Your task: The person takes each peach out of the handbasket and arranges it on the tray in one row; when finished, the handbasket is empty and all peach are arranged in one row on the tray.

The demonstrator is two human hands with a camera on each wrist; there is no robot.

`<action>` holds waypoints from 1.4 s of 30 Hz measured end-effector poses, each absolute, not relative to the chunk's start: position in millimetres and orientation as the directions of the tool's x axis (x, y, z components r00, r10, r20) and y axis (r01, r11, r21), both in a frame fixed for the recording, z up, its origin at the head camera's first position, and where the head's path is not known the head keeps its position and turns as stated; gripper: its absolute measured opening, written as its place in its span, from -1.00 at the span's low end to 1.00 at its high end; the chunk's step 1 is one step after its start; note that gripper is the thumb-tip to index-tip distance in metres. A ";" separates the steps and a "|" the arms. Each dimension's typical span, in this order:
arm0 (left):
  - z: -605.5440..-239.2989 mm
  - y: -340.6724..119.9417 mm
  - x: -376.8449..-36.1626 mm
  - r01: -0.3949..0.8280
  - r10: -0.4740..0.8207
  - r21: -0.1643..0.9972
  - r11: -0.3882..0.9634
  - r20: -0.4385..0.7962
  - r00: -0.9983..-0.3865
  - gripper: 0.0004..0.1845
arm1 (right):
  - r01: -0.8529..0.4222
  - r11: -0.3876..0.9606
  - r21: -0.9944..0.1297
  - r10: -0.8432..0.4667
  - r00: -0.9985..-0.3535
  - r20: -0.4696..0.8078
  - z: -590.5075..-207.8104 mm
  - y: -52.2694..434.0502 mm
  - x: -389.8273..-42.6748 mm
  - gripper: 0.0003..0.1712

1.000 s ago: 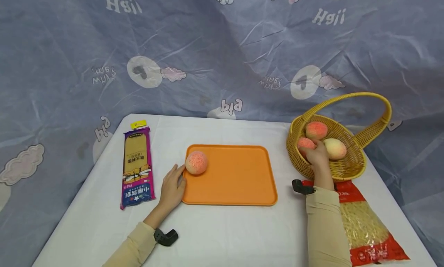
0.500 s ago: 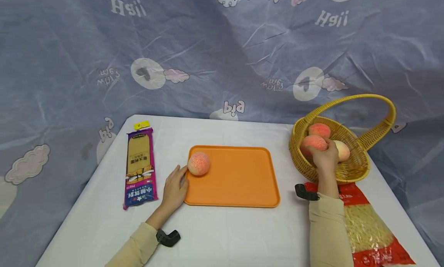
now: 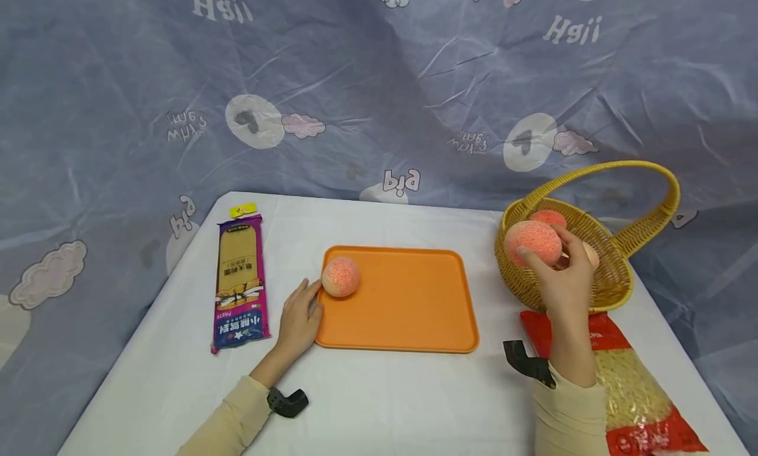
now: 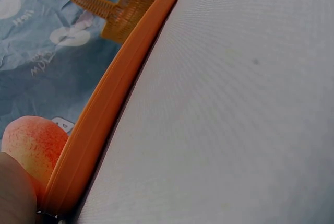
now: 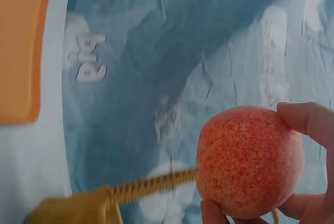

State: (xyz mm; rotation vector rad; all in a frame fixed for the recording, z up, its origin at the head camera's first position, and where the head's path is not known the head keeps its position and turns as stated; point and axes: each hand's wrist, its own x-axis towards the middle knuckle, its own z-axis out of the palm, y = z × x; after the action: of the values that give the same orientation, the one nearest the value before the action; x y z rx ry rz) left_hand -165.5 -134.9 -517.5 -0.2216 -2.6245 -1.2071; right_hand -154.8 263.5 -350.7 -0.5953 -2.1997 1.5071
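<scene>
In the head view my right hand (image 3: 570, 281) grips a pinkish-red peach (image 3: 535, 243) between thumb and fingers, raised over the left side of the yellow wicker basket (image 3: 616, 286). The right wrist view shows that same peach (image 5: 250, 161) up close with fingertips round it. Inside the basket are a red peach (image 3: 549, 218) and a paler peach (image 3: 591, 256), partly hidden by the hand. My left hand (image 3: 298, 318) rests at the left edge of an orange tray (image 3: 408, 304), fingers relaxed. Another peach (image 3: 341, 276) sits in the tray's upper left corner, close to its fingertips.
A purple pasta packet (image 3: 239, 278) lies on the white table (image 3: 414, 403) left of the tray. The red bag of pasta (image 3: 630, 383) lies at the right, partly under the right forearm. The basket's tall handle (image 3: 651, 173) arches over the basket. A grey-blue patterned cloth (image 3: 355, 81) hangs behind.
My right hand has lifted the peach from among the others in the basket, up and toward me. My left hand stays at the tray's edge.
</scene>
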 end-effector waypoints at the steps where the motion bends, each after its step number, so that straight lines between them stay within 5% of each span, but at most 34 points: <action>1: -517.1 -134.8 -165.7 0.242 0.038 0.724 0.646 0.287 -0.957 -0.50 | 0.084 0.343 -0.935 0.530 -0.840 0.119 -349.5 256.6 -153.1 -0.24; 8: -518.7 -132.9 -168.6 0.268 0.053 0.716 0.644 0.307 -0.950 -0.50 | -0.085 0.422 -0.903 0.279 -0.935 0.218 -356.0 207.0 -158.0 -0.24; 16: -518.2 -133.1 -168.2 0.253 0.049 0.720 0.647 0.291 -0.955 -0.50 | -0.106 0.479 -0.872 0.040 -0.989 0.142 -375.8 156.0 -176.3 -0.23; 42: -519.8 -135.4 -166.9 0.244 0.034 0.721 0.649 0.293 -0.956 -0.50 | -0.026 0.557 -0.830 -0.068 -0.998 -0.014 -449.7 99.9 -201.9 -0.21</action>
State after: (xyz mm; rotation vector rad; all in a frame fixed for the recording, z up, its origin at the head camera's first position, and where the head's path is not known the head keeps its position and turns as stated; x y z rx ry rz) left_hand -166.9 -135.4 -519.8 -0.2247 -2.6158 -1.1981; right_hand -201.9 99.9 -449.7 0.0846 -2.8110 1.4974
